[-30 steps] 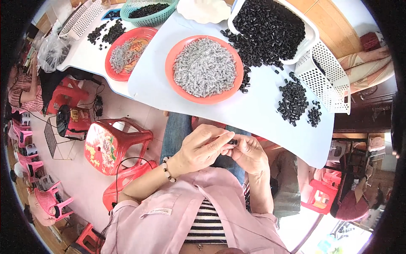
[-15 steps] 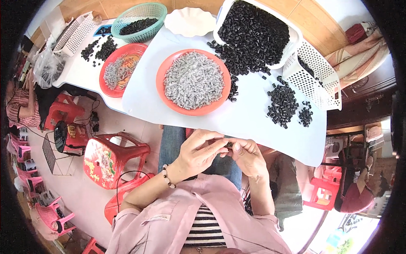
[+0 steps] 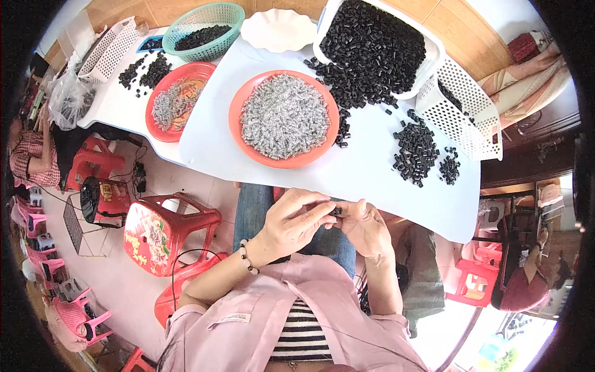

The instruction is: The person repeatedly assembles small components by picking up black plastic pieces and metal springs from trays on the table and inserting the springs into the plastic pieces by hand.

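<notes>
Over my lap, in front of the table edge, both hands meet fingertip to fingertip. My right hand (image 3: 367, 230) pinches a small black plastic piece (image 3: 336, 211) between thumb and fingers. My left hand (image 3: 296, 221) has its thumb and fingers closed in a pinch right against that piece; anything inside its fingertips is too small to tell. Beyond the hands, an orange-red plate (image 3: 235, 137) is heaped with small silvery spring-like pieces (image 3: 285, 116). To its right lie loose piles of black plastic pieces (image 3: 416, 150), like the one in my fingers.
A white tub (image 3: 434, 46) of black pieces spills onto the table (image 3: 211, 149). White perforated basket (image 3: 474, 133) stands right; a scalloped dish (image 3: 279, 31), green basket (image 3: 238, 34) and red plate (image 3: 152, 118) stand farther back. Red stools (image 3: 149, 239) and a seated person (image 3: 37, 152) are left.
The right thumb and fingers have shifted slightly around the black piece, and the thumb now points more upward. The left hand stays nearly in place.
</notes>
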Demonstrator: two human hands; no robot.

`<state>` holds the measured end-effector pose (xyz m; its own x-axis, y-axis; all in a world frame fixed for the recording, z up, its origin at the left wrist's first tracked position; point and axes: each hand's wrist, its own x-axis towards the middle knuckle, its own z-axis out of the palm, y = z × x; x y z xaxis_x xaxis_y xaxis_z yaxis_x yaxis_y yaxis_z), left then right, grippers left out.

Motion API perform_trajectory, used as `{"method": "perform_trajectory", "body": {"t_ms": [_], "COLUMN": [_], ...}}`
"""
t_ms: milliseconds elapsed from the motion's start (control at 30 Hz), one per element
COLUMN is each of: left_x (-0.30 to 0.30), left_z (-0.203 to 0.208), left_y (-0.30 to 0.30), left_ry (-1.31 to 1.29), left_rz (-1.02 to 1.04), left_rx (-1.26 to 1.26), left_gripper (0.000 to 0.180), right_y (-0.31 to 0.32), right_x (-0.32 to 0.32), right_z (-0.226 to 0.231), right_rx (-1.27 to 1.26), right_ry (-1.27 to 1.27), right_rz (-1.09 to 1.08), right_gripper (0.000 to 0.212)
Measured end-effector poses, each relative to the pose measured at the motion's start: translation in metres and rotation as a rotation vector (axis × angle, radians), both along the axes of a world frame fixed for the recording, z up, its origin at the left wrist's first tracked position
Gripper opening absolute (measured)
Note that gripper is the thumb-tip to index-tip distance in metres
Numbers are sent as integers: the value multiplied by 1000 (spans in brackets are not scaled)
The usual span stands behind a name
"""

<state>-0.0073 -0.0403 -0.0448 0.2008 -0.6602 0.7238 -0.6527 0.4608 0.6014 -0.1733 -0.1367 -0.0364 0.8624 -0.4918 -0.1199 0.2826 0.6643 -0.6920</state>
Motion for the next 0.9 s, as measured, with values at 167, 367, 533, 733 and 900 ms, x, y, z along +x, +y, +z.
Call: {"method": "perform_trajectory", "body": {"t_ms": [167, 367, 533, 733, 900], "left_x": [-2, -6, -3, -5, -4], "left_z": [1, -1, -2, -5, -8], "left_y": [-2, -4, 1, 0, -1], "left_ry": [3, 165, 315, 413, 462], "left_rz": [24, 67, 27, 0, -14], "left_rx": [53, 102, 241, 267, 304], "left_gripper": [42, 32, 22, 16, 15], "right_y": [-1, -37, -147, -292, -283], "right_x": [-2, -4, -30, -69, -53], "right_z": [5, 44, 86, 105, 72], "right_rx": [-304, -697, -1110, -1486, -1480], "right_ry": [219, 485, 711, 1378, 1009], "right_rz": [0, -107, -647, -934, -999], "right_gripper": [36, 31, 24, 40, 29]}}
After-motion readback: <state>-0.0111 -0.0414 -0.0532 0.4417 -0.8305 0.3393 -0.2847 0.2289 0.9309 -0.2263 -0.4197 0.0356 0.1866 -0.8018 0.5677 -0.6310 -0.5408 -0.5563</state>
